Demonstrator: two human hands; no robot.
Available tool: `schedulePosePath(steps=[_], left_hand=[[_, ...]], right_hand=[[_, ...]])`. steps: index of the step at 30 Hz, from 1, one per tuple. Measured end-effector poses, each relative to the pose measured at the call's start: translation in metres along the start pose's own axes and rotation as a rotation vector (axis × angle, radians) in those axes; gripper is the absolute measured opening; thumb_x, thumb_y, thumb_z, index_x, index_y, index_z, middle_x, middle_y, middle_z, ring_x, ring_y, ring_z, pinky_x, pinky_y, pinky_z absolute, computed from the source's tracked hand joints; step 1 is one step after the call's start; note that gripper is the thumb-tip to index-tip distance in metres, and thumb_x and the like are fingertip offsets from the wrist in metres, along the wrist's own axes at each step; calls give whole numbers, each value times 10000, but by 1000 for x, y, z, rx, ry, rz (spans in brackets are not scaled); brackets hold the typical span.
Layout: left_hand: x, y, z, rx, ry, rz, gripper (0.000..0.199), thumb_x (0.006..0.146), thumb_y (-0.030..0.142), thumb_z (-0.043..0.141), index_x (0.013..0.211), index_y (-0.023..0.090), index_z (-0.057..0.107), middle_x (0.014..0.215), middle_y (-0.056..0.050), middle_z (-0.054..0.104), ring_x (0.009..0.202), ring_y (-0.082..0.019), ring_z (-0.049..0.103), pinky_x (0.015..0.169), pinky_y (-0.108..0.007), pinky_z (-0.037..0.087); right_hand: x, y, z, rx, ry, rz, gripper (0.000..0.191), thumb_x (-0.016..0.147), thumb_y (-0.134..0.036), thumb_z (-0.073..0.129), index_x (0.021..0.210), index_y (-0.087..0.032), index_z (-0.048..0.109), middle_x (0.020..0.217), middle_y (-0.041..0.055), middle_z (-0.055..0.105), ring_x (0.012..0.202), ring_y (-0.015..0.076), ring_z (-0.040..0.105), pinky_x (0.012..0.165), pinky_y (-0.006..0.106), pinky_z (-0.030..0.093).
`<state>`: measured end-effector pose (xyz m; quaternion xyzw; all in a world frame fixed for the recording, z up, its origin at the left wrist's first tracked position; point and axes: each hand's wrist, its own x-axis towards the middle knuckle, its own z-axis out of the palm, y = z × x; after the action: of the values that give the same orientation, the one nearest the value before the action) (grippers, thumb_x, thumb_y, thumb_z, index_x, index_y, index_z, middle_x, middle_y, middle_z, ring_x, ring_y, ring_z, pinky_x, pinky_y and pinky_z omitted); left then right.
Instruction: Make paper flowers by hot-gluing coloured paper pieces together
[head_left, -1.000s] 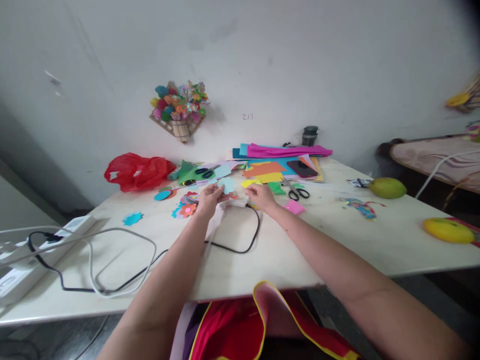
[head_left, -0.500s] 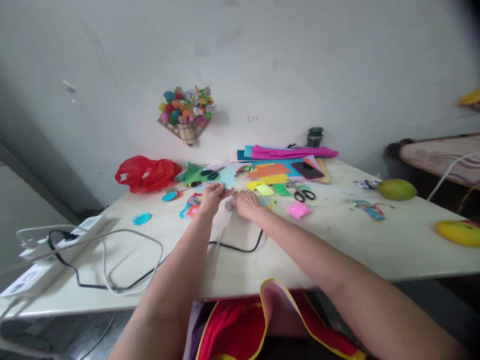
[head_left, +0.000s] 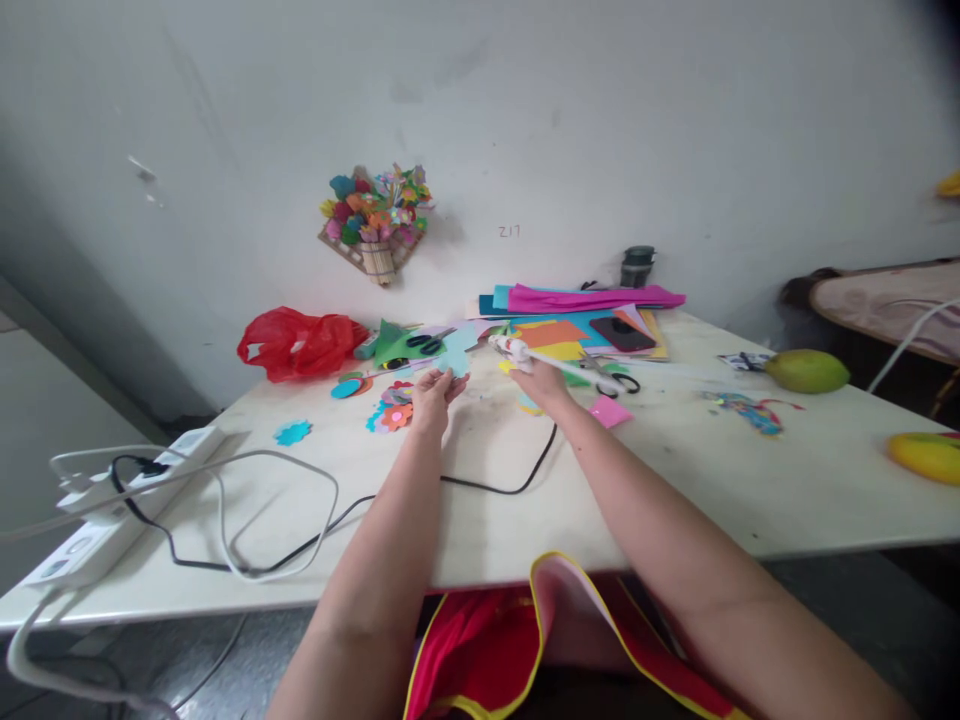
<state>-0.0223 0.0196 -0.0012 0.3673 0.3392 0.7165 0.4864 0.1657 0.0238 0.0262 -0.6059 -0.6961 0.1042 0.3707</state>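
My right hand (head_left: pixel 541 383) is closed around a white glue gun (head_left: pixel 511 347), its nozzle end towards the left. A long translucent glue stick (head_left: pixel 574 369) juts out of its back to the right, over the scissors (head_left: pixel 628 383). My left hand (head_left: pixel 435 396) is a short way to the left, its fingertips pinched together. What they hold, if anything, is too small to make out. Beside that hand lie paper flowers (head_left: pixel 395 412) in orange, blue and red. A light blue paper sheet (head_left: pixel 456 354) lies just behind its fingers.
A black cord (head_left: pixel 487 489) crosses the table in front of my hands. A power strip (head_left: pixel 124 510) with looped cables lies left, near a red plastic bag (head_left: pixel 300 345). Coloured sheets and a phone (head_left: pixel 622 334) are at the back, a green mango (head_left: pixel 808 371) at right.
My right hand has lifted from the table and turned with the glue gun, swinging its glue stick from pointing towards me to pointing right. My left hand stays pinched near the same spot.
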Motion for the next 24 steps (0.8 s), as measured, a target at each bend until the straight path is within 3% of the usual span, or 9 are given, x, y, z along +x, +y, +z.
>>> schedulePosePath(steps=[4, 8, 13, 24], left_hand=[[-2, -6, -3, 27, -48, -67, 283, 649, 210, 711, 781, 157, 466, 644, 13, 610, 707, -169, 678, 720, -280, 536], [-2, -9, -3, 69, -63, -90, 254, 678, 183, 688, 809, 154, 473, 653, 21, 598, 706, -160, 676, 747, -306, 544], [-4, -10, -1, 113, -63, -107, 196, 695, 161, 679, 752, 136, 493, 654, 3, 599, 719, -158, 669, 804, -345, 537], [-6, -8, -2, 108, -107, -185, 195, 688, 127, 679, 687, 126, 485, 644, -18, 618, 689, -157, 668, 777, -332, 546]], right_hand=[[2, 2, -5, 342, -143, 15, 243, 732, -333, 553, 840, -129, 630, 666, 30, 624, 515, 110, 536, 458, 198, 408], [-1, -1, -10, 478, -241, 39, 185, 716, -291, 612, 772, -115, 605, 604, 17, 599, 399, 53, 427, 352, 157, 339], [-2, -1, -17, 520, -328, -7, 188, 724, -296, 631, 742, -112, 592, 592, 14, 604, 354, 34, 375, 328, 158, 330], [3, 8, -18, 423, -346, -48, 301, 685, -402, 656, 745, -111, 606, 614, 31, 623, 355, 49, 394, 339, 188, 347]])
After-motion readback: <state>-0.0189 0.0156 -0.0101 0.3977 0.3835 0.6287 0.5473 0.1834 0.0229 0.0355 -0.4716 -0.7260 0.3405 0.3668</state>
